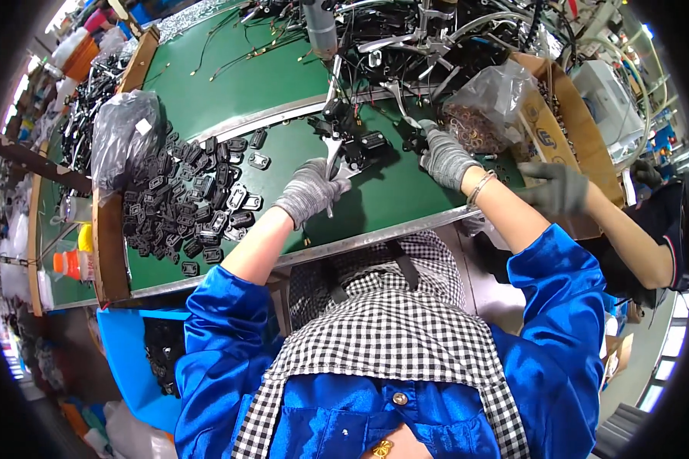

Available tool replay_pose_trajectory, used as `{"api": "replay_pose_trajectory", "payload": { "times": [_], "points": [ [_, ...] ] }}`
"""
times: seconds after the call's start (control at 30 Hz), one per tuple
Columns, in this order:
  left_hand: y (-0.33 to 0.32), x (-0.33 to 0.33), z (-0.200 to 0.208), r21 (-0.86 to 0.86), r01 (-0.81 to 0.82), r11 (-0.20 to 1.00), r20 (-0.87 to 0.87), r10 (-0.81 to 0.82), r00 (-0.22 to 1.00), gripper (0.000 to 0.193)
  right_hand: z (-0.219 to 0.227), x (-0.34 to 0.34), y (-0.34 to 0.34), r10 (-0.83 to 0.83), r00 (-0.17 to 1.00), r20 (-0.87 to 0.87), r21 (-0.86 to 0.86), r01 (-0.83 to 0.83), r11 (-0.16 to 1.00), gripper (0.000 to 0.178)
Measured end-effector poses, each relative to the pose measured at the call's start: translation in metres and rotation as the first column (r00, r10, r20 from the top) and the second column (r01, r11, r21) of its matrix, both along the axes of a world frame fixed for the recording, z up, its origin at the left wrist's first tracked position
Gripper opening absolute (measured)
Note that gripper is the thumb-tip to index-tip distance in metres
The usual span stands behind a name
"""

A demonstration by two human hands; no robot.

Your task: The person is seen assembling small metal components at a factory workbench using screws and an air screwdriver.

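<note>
In a grey knit glove, my left hand [312, 190] is closed around a silver brake lever [333, 149] with a black body, held just above the green work table [390, 203]. A black rectangular cap [373, 141] lies against the right side of that body. My right hand [446, 159], gloved likewise, reaches farther right with its fingers closed at the end of another silver lever [400, 103] that has a small black part [414, 141] beside it. The fingertips there are partly hidden. Left of my left hand spreads a pile of small black rectangular caps [184, 191].
A grey cylindrical tool [318, 30] hangs over the table. Lever assemblies with cables [390, 61] heap at the back. A bag of copper-coloured rings [471, 126] and a cardboard box [608, 172] stand right. A co-worker's gloved hand [559, 189] is beside my right forearm. A blue bin [126, 367] sits lower left.
</note>
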State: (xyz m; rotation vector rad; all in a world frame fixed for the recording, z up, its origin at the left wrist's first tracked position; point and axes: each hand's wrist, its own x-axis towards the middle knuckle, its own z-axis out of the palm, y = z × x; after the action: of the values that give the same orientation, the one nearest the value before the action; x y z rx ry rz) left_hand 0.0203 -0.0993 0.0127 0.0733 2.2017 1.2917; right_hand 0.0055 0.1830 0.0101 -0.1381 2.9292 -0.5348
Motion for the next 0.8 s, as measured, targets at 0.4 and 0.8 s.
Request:
{"api": "replay_pose_trajectory", "payload": {
  "times": [0.4, 0.8],
  "points": [
    [-0.005, -0.020, 0.016, -0.626, -0.168, 0.761, -0.544, -0.273, 0.793, 0.039, 0.048, 0.059, -0.053, 0.050, 0.746, 0.664, -0.688, 0.584, 0.431, 0.056],
    [-0.010, 0.049, 0.007, -0.508, -0.403, 0.761, -0.797, -0.238, 0.554, 0.029, 0.024, 0.004, -0.072, 0.475, 0.797, -0.374, -0.256, -0.581, 0.773, 0.042]
  ]
}}
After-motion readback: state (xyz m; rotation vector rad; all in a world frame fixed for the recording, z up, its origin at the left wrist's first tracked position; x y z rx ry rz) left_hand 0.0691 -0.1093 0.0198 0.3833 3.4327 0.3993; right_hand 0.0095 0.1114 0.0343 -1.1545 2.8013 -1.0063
